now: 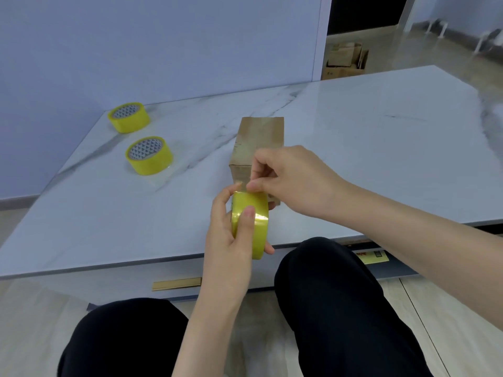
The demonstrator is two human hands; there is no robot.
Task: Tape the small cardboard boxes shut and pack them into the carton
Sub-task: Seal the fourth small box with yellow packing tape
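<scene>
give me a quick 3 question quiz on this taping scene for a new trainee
1. True or false: the left hand grips a yellow tape roll.
2. How many spare tape rolls lie on the table? A one, B two, C three.
3. Fill in: the right hand pinches the tape end just in front of the small cardboard ____.

Key: 1 true; 2 B; 3 box.
</scene>
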